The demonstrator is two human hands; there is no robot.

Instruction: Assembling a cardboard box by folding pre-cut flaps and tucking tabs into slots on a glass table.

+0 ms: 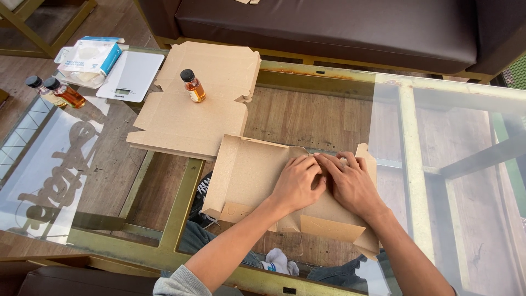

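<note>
Far left, we see two small bottles [55, 90] of amber liquid lying on the glass table [329, 118], with a blue-and-white packet [90, 59] behind them and a white scale [131, 75] just beside it. Next come flat cardboard sheets [192, 118], stacked, with one upright bottle [193, 86] standing on them. In the middle we see the box [246, 175], half folded, lying on the table near its front edge, touching the flat sheets' corner. Our left hand [296, 183] lies palm down on the box's far flap, fingers slightly curled and close together, pressing, not gripping anything. Our right hand [350, 183] lies just beside it, touching it at the fingertips, also flat and pressing the same flap. Behind the table stands a dark sofa [329, 27]. Under the glass we see a shoe [204, 189] and a sock [276, 260].
</note>
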